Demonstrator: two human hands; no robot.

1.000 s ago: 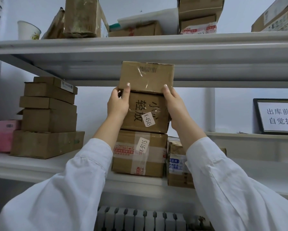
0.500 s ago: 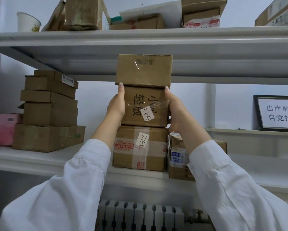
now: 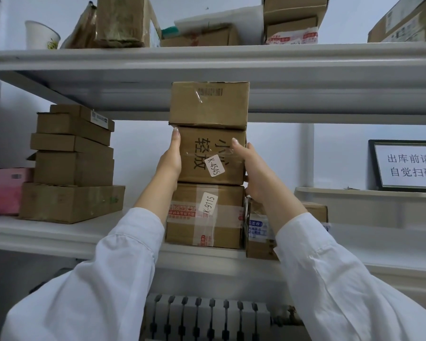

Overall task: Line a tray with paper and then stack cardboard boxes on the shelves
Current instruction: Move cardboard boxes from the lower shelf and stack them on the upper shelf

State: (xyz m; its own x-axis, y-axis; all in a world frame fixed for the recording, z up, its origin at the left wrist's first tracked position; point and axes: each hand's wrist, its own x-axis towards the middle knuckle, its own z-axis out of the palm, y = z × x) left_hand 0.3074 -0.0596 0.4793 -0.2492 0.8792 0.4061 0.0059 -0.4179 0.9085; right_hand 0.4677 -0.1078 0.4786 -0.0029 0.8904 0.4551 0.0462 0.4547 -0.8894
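Guessing the squeeze is for alignment: left hand presses flat, fingers straight, at 9 o'clock on the brown cardboard box tagged K-4545, sandwiched mid-pile on the white metal shelf; right hand cups its 3 o'clock edge, grip hidden, can't tell.

White paper cup is sitting at 11 o'clock; pink package is standing at 9 o'clock; framed sign is standing at 3 o'clock; white radiator is showing at 6 o'clock.
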